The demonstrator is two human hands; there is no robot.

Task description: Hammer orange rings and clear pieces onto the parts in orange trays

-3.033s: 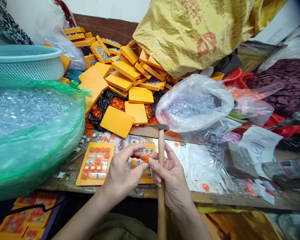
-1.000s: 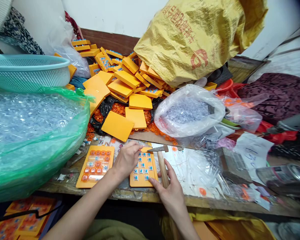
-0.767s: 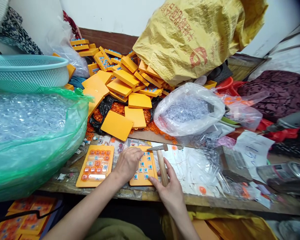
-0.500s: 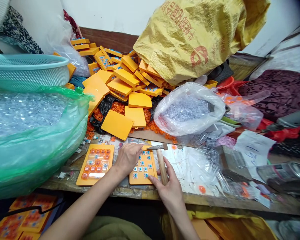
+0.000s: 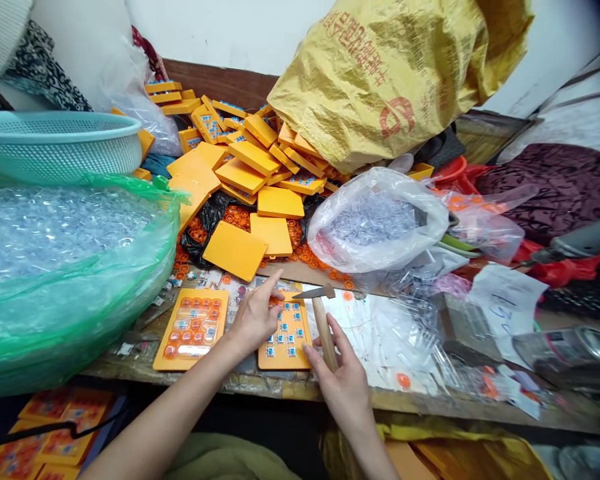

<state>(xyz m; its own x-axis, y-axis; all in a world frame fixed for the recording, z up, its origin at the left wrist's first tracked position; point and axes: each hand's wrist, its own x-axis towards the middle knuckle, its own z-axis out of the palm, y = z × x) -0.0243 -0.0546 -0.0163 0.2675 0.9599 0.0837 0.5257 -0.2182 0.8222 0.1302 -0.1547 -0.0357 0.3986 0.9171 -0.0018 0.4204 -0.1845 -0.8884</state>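
My right hand [image 5: 343, 373] is wrapped round the wooden handle of a small hammer [image 5: 320, 320]. The hammer's metal head has a long pointed end, which lies over the top edge of an orange panel [image 5: 275, 360] set with blue-centred switches. Over the upper left of that panel is my left hand [image 5: 255, 317], its index finger stretched away and the others bent apart; I see nothing held in it. To its left a second orange panel [image 5: 167, 360] lies flat, fitted with round orange and clear caps.
A green bag [image 5: 80, 293] of clear plastic pieces bulges at the left, below a pale blue basket [image 5: 60, 143]. Orange panels [image 5: 243, 173] are heaped at the back. A white bag [image 5: 380, 260] of clear parts and a metal block [image 5: 463, 320] stand on the right.
My left hand's index finger has lifted and straightened from a closed position near the panel's top edge. The hammer has stayed almost in place in my right hand.
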